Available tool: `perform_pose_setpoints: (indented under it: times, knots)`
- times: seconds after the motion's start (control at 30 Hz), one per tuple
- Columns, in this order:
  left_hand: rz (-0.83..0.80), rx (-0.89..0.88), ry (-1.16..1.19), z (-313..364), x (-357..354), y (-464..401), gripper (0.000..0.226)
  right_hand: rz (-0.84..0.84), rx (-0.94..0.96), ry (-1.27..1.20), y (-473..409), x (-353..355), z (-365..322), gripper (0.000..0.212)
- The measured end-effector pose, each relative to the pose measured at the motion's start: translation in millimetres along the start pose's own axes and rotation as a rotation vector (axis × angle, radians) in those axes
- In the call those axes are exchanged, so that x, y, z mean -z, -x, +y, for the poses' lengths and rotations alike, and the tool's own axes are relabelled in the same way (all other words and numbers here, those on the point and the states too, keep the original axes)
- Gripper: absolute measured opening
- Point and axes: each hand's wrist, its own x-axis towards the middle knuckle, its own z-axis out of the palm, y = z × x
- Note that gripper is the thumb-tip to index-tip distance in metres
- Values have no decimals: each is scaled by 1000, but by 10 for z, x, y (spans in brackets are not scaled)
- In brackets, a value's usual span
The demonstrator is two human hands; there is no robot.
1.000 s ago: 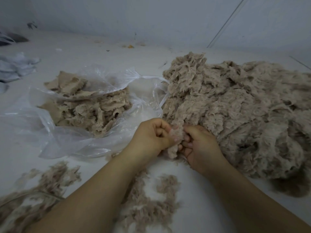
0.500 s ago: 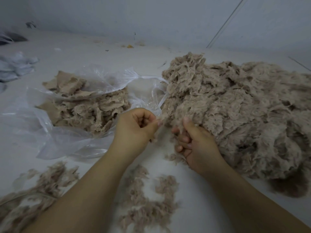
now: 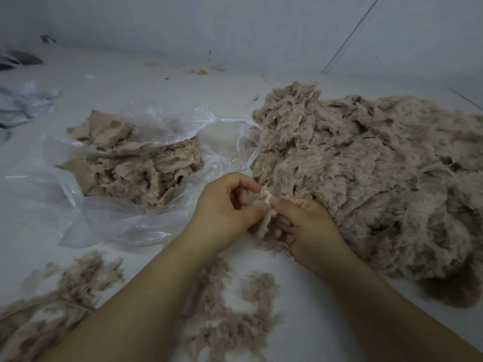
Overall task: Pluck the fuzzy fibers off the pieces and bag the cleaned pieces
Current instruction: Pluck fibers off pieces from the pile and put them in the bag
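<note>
A small tan fuzzy piece (image 3: pixel 265 207) sits between my two hands in the middle of the view. My left hand (image 3: pixel 224 212) pinches its left edge with thumb and curled fingers. My right hand (image 3: pixel 305 231) pinches its right edge between thumb and fingers. A big heap of fuzzy tan pieces (image 3: pixel 366 173) fills the right side, just behind my right hand. At the left lies an open clear plastic bag (image 3: pixel 109 218) holding a pile of cleaned pieces (image 3: pixel 141 171).
Loose plucked fibers lie on the white surface near me, a clump (image 3: pixel 235 309) between my forearms and another clump (image 3: pixel 65 296) at the lower left. Crumpled pale bags (image 3: pixel 23 103) lie at the far left. A wall runs along the back.
My left hand pulled away to the left with fibers half a second ago. Now it is back against my right hand, and both pinch the small piece again.
</note>
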Motion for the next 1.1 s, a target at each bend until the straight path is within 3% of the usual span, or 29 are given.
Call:
perform_pose_setpoints:
  times: [0.07,0.2,0.37,0.53,0.63,0.73,0.83,1.0,1.1]
  knots:
    - [-17,91,-43,-12,-20,-9,26,-7,-8,-18,25,-5,-27,38]
    - [-52,282,243,-40,-28,-19,9,5,-29,-37,38,-18,-40,38]
    - [-14,359,413,-62,14,-47,30,-15,-21,-4,46,-28,-50,59]
    - [-73,383,389,-39,-8,-38,23,-34,-15,41,58,-36,-66,61]
    - [-131,355,288,-26,-60,-18,46,-100,-22,-14,85,-38,-82,55]
    - [-105,301,328,-24,-99,-16,22,-73,-59,1,81,-32,-64,51]
    - [-47,317,377,-49,-77,-29,19,-15,-67,32,47,-5,-41,55]
    - [-44,283,323,-49,-118,-13,22,-171,-13,19,70,0,-68,26]
    - [-8,256,337,-50,-110,-7,26,-171,16,66,54,29,-37,17]
